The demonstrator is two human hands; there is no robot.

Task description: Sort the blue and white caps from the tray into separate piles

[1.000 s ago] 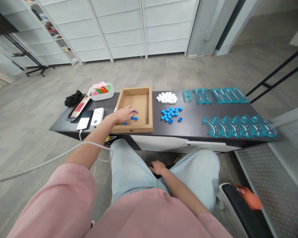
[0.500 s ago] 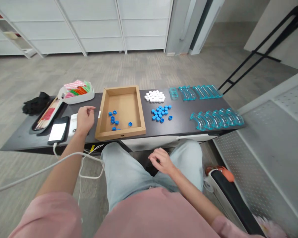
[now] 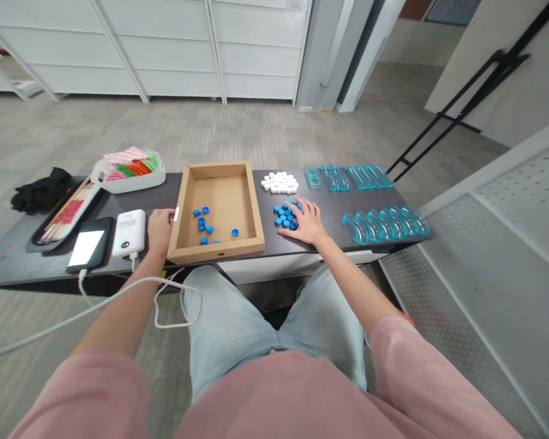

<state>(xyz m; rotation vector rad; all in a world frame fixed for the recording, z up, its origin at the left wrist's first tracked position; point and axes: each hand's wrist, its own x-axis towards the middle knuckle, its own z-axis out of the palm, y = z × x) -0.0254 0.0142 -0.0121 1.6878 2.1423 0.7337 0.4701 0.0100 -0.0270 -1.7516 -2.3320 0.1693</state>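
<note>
Near frame centre, your right hand (image 3: 307, 224) is holding fingers spread over small blue hexagonal plastic pieces (image 3: 283, 216) lying beneath and leftward; your left hand (image 3: 160, 229) is resting farther off, its fingers' state unclear.

I am keeping my left hand (image 3: 159, 228) at the left wall of a shallow, open-topped brown cardboard box (image 3: 238, 247), which is lying flat on the dark tabletop (image 3: 332, 210) with a small white label showing on that wall. Inside, small blue pieces (image 3: 209, 229) are lying scattered, mostly toward the near left, with one sitting apart to the right and the nearest being partly hidden by the front wall. Right of the box, I am spreading my right hand (image 3: 307, 225) over a tight cluster of matching blue pieces (image 3: 286, 224), my fingers partly covering them.
</note>
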